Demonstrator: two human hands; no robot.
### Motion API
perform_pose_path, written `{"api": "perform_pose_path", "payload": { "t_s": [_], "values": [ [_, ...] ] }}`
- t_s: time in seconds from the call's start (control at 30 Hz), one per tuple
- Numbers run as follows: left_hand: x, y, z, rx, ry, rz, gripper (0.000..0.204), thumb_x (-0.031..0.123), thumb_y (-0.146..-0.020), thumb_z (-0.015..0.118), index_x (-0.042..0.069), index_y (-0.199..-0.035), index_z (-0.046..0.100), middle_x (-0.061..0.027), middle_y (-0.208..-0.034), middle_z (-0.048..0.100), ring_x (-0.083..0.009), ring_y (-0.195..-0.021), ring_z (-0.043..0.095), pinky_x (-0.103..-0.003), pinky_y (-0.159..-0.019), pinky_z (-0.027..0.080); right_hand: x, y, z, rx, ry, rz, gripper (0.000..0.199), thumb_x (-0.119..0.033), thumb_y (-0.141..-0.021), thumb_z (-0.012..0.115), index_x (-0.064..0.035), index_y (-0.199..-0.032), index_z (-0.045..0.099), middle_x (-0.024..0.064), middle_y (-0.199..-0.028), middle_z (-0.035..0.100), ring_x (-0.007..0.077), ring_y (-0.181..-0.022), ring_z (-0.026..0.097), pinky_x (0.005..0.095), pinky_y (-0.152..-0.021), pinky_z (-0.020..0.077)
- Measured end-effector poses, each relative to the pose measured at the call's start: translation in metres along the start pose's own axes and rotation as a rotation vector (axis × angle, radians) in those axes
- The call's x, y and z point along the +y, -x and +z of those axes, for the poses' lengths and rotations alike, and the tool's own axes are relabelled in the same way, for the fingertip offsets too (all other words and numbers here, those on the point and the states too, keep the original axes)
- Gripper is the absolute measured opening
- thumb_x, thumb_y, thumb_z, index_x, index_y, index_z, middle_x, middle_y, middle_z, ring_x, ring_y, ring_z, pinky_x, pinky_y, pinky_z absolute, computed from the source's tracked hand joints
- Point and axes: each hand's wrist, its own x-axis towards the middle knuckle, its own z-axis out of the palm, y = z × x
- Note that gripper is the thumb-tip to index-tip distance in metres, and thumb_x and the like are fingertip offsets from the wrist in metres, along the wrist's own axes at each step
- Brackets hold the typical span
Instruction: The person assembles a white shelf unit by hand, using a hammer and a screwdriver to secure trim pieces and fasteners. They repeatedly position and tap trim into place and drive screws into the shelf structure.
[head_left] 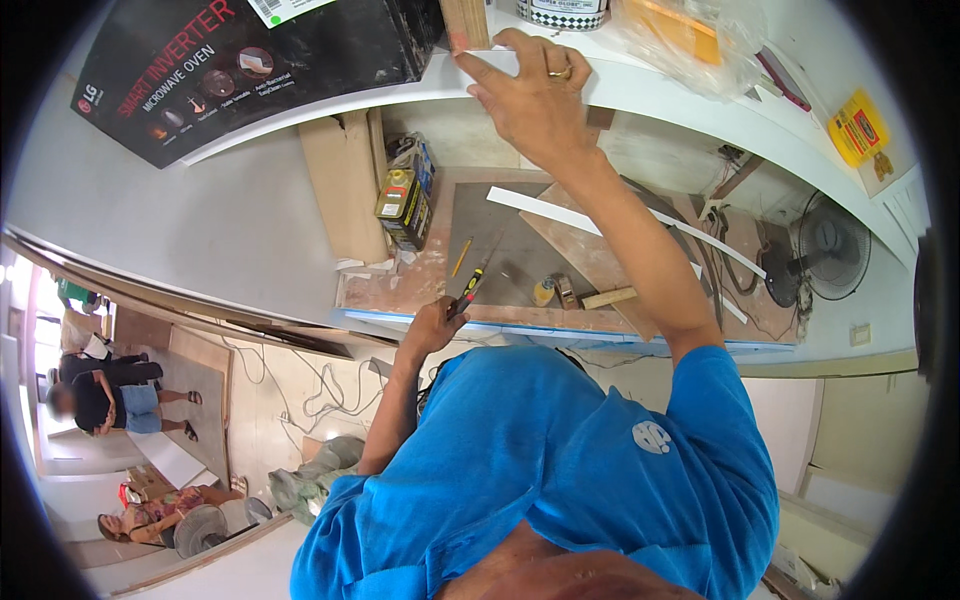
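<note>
My left hand (pixel 436 326) is closed round a utility knife (pixel 472 287) with a black and yellow handle, its thin blade pointing away over the lower work surface. My right hand (pixel 545 100) is raised to the white shelf edge, fingers bent over a small white piece (pixel 492 62) beside an upright wooden block (pixel 464 25). Its thumb sits below the piece; the exact grip is partly hidden. Under my right forearm lies a long white strip (pixel 540 209). A yellow pencil (pixel 461 257) rests near the knife.
A black microwave box (pixel 260 70) stands on the shelf (pixel 400 92), with a plastic bag (pixel 690 45) and a can (pixel 563 12) to the right. Below are a tin (pixel 402 208), boards (pixel 340 180) and a fan (pixel 832 245). Cables (pixel 330 390) trail across the floor. Two people are far left.
</note>
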Motion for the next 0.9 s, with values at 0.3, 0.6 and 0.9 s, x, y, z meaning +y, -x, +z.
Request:
{"api": "perform_pose_path", "payload": {
  "t_s": [0.3, 0.6, 0.9],
  "values": [
    [0.041, -0.004, -0.032, 0.164, 0.312, 0.072, 0.053, 0.032, -0.104, 0.068, 0.001, -0.146, 0.058, -0.0064, -0.099, 0.067, -0.0141, -0.084, 0.059, -0.033, -0.077, 0.052, 0.020, 0.016, -0.015, 0.266, -0.449, 0.123, 0.028, -0.030, -0.095, 0.075, -0.0112, -0.115, 0.077, 0.0076, -0.111, 0.067, 0.0219, -0.098, 0.062, 0.0404, -0.094, 0.0409],
    [0.224, 0.001, -0.115, 0.362, 0.676, 0.338, 0.054, 0.025, -0.101, 0.072, -0.005, -0.143, 0.054, -0.0032, -0.096, 0.063, -0.0087, -0.072, 0.060, -0.026, -0.065, 0.050, -0.030, 0.048, -0.048, -0.183, -0.981, 0.544, 0.027, -0.025, -0.102, 0.068, 0.0004, -0.110, 0.074, 0.0168, -0.103, 0.072, 0.0301, -0.088, 0.069, 0.0412, -0.073, 0.0539],
    [0.231, -0.011, -0.112, 0.465, 0.707, 0.247, 0.049, 0.022, -0.101, 0.072, -0.006, -0.139, 0.057, -0.0019, -0.092, 0.064, -0.0073, -0.069, 0.057, -0.024, -0.060, 0.047, 0.009, -0.002, -0.023, 0.057, -0.358, 0.092, 0.015, -0.020, -0.094, 0.073, -0.0145, -0.107, 0.078, 0.0000, -0.105, 0.072, 0.0235, -0.099, 0.063, 0.0417, -0.092, 0.0367]
  ]
}}
